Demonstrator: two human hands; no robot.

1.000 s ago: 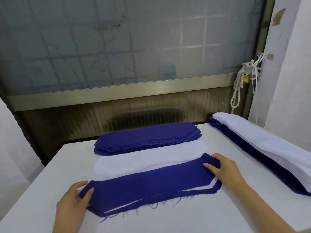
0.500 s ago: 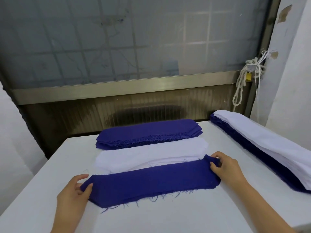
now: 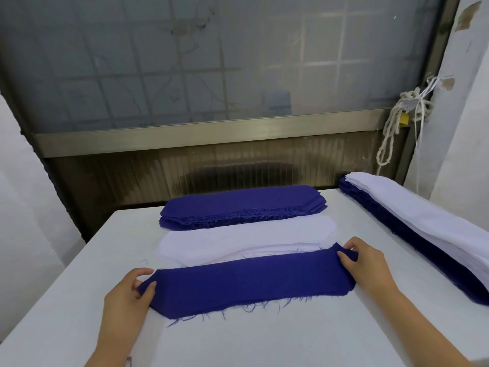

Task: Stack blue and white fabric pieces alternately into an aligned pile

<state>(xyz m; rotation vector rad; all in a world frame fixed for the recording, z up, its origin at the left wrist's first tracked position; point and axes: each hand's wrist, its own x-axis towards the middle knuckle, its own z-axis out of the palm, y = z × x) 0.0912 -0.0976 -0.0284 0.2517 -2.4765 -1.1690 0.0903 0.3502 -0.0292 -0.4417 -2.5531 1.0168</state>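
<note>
Left hand (image 3: 127,295) and right hand (image 3: 367,263) grips each clamp an end of blue piece (image 3: 246,282) stretched between them, probably to square its edges.

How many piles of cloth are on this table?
4: a blue pile at the back, a white pile before it, a blue-topped pile nearest, a long blue-and-white pile on the right.

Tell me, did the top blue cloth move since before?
Yes. The top blue piece slid toward the person over the layers beneath: the white strip that peeked out along the near edge earlier is now covered.
</note>
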